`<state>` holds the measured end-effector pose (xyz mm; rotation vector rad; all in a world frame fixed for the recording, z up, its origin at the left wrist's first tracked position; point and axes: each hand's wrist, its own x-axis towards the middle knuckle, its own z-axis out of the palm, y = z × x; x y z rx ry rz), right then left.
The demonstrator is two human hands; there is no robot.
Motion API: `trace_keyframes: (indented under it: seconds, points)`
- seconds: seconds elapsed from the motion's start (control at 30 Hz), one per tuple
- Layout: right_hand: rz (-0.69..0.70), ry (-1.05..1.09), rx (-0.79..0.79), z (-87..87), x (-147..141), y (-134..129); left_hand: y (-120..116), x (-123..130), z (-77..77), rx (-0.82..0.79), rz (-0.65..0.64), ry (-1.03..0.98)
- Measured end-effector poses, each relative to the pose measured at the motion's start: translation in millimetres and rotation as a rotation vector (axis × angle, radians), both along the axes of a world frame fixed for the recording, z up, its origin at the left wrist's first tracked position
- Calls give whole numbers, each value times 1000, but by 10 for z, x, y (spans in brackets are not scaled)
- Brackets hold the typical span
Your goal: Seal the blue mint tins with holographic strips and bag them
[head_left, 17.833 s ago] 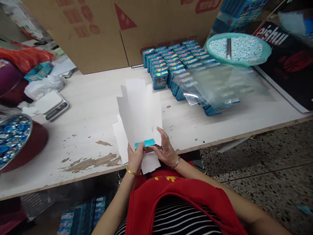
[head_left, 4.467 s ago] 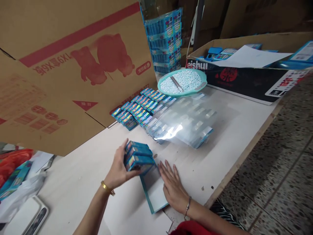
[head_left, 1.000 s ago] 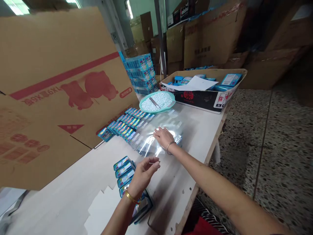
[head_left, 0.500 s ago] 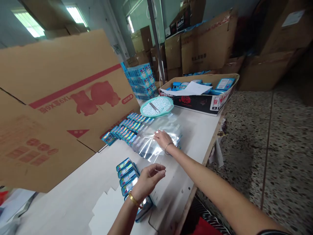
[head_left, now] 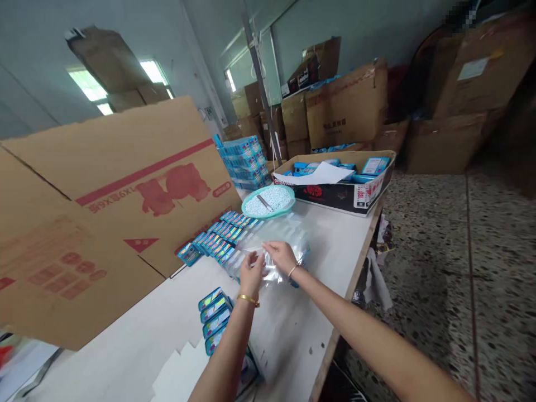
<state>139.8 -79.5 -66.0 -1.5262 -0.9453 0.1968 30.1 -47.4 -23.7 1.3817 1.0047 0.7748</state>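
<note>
A pile of clear plastic bags (head_left: 295, 230) lies on the table, with small blue boxes partly visible under and around it. My right hand (head_left: 281, 258) is over the pile, its thumb and fingers pinched on the film. Close beside it, my left hand (head_left: 252, 274) is at the near edge of the plastic, fingers bent and slightly apart; I see nothing held in it. A row of blue tins (head_left: 216, 321) stands to the left of my left forearm, which hides part of it. Behind the bags, more small blue tins (head_left: 215, 240) stand in rows.
A pale green basin (head_left: 288, 207) of small white pieces holds a metal tool. Behind it stand stacked blue packs (head_left: 247, 162) and an open carton (head_left: 335, 195) with blue boxes and white paper. A large cardboard box (head_left: 113, 245) borders the left. The table edge (head_left: 349, 290) is at right.
My left hand has moved forward from above the tin row to the plastic, beside my right hand. The right hand's fingers, flat on the film before, are now pinched. The view has tilted up.
</note>
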Motion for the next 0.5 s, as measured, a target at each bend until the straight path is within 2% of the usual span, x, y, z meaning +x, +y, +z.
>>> trace_keyframes:
  seconds: [0.1, 0.3, 0.4, 0.5]
  points:
    - [30, 95, 123, 26, -48, -89, 28, 67, -4, 73, -32, 5]
    - [-71, 410, 197, 62, 220, -203, -118, -49, -64, 53, -21, -146]
    - [91, 407, 198, 197, 96, -335, -183, 6, 7, 56, -9, -192]
    - [229, 398, 224, 343, -166, -496, -277, 129, 169, 159, -112, -235]
